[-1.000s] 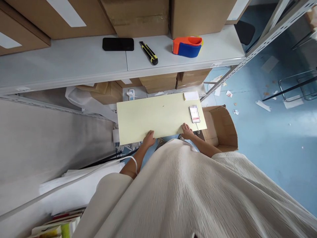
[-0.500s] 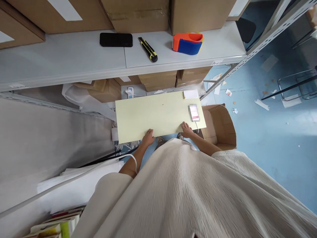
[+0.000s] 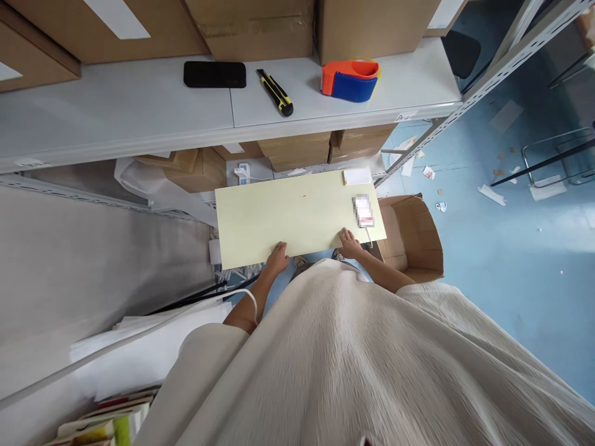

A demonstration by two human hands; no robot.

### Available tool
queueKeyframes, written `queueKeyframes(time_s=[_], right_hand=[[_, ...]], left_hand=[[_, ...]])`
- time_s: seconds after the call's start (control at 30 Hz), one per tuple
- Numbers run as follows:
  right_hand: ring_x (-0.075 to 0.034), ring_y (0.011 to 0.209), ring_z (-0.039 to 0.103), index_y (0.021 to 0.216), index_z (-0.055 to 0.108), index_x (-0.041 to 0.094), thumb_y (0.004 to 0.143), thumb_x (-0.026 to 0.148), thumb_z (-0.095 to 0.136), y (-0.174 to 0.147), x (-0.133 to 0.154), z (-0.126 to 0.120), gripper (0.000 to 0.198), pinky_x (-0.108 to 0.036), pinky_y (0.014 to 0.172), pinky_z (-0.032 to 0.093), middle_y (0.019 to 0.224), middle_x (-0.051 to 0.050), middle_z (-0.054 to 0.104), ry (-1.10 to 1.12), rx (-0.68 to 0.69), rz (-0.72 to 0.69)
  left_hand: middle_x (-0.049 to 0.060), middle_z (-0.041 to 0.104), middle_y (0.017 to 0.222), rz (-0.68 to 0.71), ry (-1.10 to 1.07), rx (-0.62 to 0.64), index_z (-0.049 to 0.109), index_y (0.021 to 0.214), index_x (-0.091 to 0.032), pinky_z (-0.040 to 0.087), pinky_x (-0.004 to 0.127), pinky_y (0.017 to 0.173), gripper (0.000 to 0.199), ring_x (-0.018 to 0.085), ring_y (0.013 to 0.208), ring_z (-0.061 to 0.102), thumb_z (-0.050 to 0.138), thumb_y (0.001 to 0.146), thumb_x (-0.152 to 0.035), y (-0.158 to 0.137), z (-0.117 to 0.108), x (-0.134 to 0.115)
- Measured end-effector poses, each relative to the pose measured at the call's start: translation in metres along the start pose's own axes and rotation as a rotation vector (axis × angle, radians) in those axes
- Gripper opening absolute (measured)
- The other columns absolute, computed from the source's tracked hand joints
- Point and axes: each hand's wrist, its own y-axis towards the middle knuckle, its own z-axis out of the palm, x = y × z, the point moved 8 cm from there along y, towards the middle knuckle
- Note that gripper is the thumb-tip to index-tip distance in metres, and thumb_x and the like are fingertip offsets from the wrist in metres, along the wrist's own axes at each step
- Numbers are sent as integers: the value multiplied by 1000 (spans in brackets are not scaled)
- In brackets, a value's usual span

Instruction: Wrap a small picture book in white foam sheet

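A pale yellow tabletop (image 3: 279,217) lies in front of my body. At its near edge rests my left hand (image 3: 277,257), fingers laid loosely on the rim and holding nothing that I can see. Farther right, my right hand (image 3: 349,243) lies open on the same edge, its fingertips on the surface. Just beyond it is a phone (image 3: 364,211) with a blurred lit screen and a white cable (image 3: 369,236) running off the near edge. A small white pad or card (image 3: 357,176) sits at the far right corner.
A grey shelf (image 3: 153,105) ahead holds a black phone (image 3: 214,74), a utility knife (image 3: 275,93), an orange-and-blue tape dispenser (image 3: 351,80) and cardboard boxes (image 3: 260,31). An open carton (image 3: 416,235) stands right of the tabletop. Paper scraps (image 3: 491,196) litter the blue floor.
Both hands stay in place on the tabletop's edge. The view has shifted very slightly; nothing else has visibly moved.
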Motion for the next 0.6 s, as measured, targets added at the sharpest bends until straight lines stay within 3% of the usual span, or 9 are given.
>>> queueKeyframes(time_s=[0.6], right_hand=[[-36, 181, -3, 188, 1, 25, 108, 38, 57, 0, 0, -1, 98, -61, 138, 28, 196, -16, -10, 4, 10, 3]], left_hand=[[18, 41, 186, -17, 18, 4, 43, 177, -12, 38, 45, 141, 75, 33, 176, 35, 54, 104, -26, -1, -5, -3]])
